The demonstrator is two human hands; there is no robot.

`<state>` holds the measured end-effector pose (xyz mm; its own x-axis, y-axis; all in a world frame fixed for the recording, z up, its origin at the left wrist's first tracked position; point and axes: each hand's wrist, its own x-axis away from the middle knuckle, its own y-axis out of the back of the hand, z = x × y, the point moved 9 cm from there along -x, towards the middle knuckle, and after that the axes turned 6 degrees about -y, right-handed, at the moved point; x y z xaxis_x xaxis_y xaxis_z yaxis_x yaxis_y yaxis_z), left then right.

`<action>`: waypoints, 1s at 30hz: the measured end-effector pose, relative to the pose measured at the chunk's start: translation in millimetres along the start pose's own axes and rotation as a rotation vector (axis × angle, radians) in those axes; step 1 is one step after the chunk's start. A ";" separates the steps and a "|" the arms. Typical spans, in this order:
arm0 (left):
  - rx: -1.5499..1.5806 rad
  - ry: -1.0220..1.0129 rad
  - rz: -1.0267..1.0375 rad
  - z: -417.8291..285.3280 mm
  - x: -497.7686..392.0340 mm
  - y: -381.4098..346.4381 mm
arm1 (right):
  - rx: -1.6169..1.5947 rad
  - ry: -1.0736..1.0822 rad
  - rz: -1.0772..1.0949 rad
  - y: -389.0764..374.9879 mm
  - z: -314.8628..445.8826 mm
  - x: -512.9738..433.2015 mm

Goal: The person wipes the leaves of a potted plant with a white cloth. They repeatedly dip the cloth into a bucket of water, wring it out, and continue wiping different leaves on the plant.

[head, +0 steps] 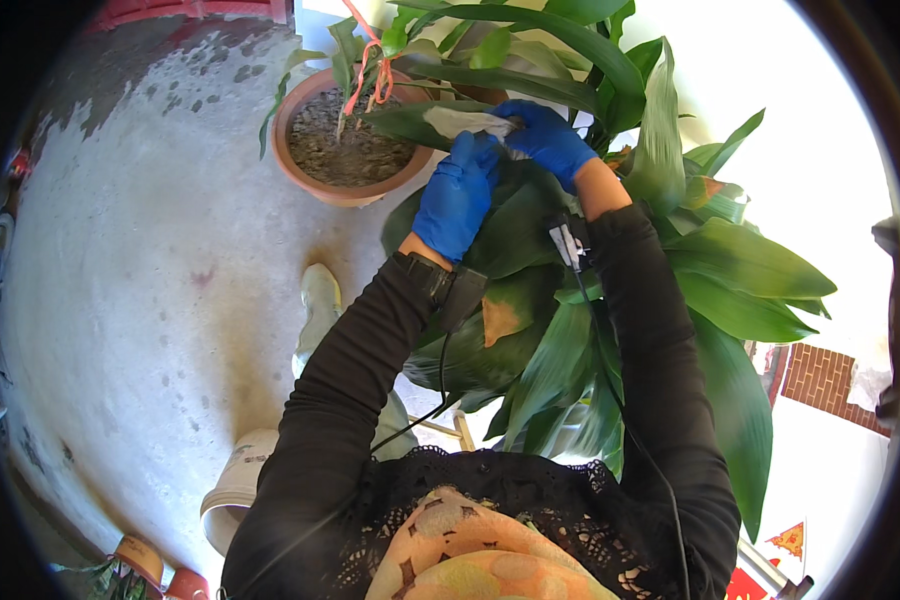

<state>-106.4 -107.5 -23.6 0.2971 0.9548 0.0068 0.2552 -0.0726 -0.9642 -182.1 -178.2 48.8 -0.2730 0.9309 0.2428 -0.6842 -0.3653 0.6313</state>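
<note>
Both my hands wear blue gloves and meet at a long dark green leaf [412, 124] of a large broad-leaved potted plant. My right hand [544, 139] is closed on a crumpled whitish cloth [461, 121], which lies across the leaf. Just below the cloth, my left hand [457, 199] has its fingers bent close against the cloth and leaf. What its fingertips grip is hidden. Other broad leaves [521, 232] spread under my wrists, one with a dry brown tip [501, 319].
Left of my hands stands a terracotta-coloured pot [352, 193] of soil, with a stem tied by pink string [375, 75]. A white bucket [241, 480] lies on the concrete floor [157, 285], beside my left arm. Cables [615, 397] run along both sleeves. Small pots [139, 556] are at lower left.
</note>
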 end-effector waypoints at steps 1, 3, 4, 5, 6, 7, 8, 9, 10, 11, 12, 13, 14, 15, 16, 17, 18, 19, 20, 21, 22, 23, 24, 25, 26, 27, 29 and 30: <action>0.034 0.002 -0.005 0.0 0.4 2.1 | -0.017 -0.016 0.008 -0.8 0.2 -1.2; 0.035 -0.016 0.012 -2.9 1.4 2.9 | -0.040 -0.052 0.014 -0.2 -11.9 -0.4; -0.001 -0.031 0.037 -5.2 2.5 1.0 | 0.043 -0.041 0.037 1.6 -21.2 4.8; -0.046 -0.005 -0.011 -4.0 3.8 4.6 | 0.262 -0.060 0.044 2.0 -34.6 0.8; 0.025 -0.023 0.005 -6.7 5.2 0.6 | 0.453 -0.021 0.072 -0.7 -44.9 -8.3; 0.087 0.002 -0.055 -5.2 6.9 2.6 | 0.668 -0.024 0.103 -1.6 -61.8 -14.2; 0.139 -0.003 -0.057 -6.8 8.3 -0.6 | 0.743 0.000 0.043 9.9 -76.0 -5.1; 0.153 0.034 -0.103 -4.5 10.7 0.2 | 0.846 -0.094 0.023 16.5 -98.9 -8.4; 0.157 0.042 -0.091 -5.3 12.0 -3.6 | 0.896 -0.177 0.005 22.1 -117.3 -15.4; 0.164 0.034 -0.041 -7.5 12.6 -10.3 | 0.884 -0.317 -0.096 35.3 -133.7 -20.8; 0.133 0.047 -0.076 -7.4 13.1 -8.6 | 0.891 -0.311 -0.065 35.4 -139.8 -22.4; 0.109 0.041 -0.072 -8.5 12.4 -9.6 | 0.889 -0.331 -0.098 38.4 -141.7 -21.3; 0.083 0.042 -0.092 -8.6 12.1 -7.7 | 0.925 -0.494 -0.047 41.8 -152.4 -16.1; 0.098 0.024 -0.086 -10.0 10.7 -7.7 | 0.695 -0.431 -0.060 35.6 -141.9 -13.6; 0.110 0.012 -0.104 -10.3 9.6 -4.9 | 0.489 -0.441 -0.075 31.1 -132.9 -6.2; 0.103 -0.006 -0.117 -11.0 8.2 -2.0 | 0.281 -0.447 -0.088 25.4 -119.6 -3.7; 0.136 0.011 -0.125 -8.1 7.6 0.3 | 0.321 -0.372 -0.070 18.9 -97.0 -5.6; 0.146 0.022 -0.123 -6.2 7.3 2.0 | 0.177 -0.297 -0.125 10.7 -75.8 1.2; 0.168 0.020 -0.057 -6.3 5.8 -2.1 | 0.024 -0.179 -0.166 1.6 -52.3 6.9; -0.086 -0.085 -0.008 -16.7 4.5 -1.9 | 0.100 -0.099 -0.182 -3.0 -31.1 5.8; -0.326 -0.199 0.106 -26.1 4.3 -10.5 | 0.162 0.041 -0.174 -9.2 -7.8 6.3; -0.585 -0.262 0.154 -29.6 4.7 -14.5 | 0.208 0.217 -0.168 -15.8 15.0 9.9; -0.286 -0.247 0.165 -29.7 4.9 -14.6 | 0.134 0.232 -0.170 -18.7 20.5 10.5; -0.008 -0.179 0.107 -25.8 3.9 -8.7 | 0.043 0.283 -0.170 -20.1 26.4 11.7; 0.287 -0.122 0.130 -22.5 4.8 -12.0 | -0.048 0.335 -0.168 -19.3 29.9 13.3; 0.185 -0.117 0.054 -20.1 4.4 -6.0 | -0.022 0.340 -0.153 -20.2 28.6 12.7; 0.011 -0.131 0.058 -20.3 6.5 -7.7 | 0.026 0.344 -0.122 -18.9 21.1 12.0; 0.021 -0.074 -0.002 -14.3 8.2 -4.0 | 0.085 0.131 -0.090 -18.1 -2.9 5.2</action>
<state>-91.8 -103.5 -15.8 0.2270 0.9738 -0.0099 0.2367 -0.0650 -0.9694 -173.1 -166.7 36.6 -0.3025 0.9491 0.0877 -0.6518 -0.2731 0.7075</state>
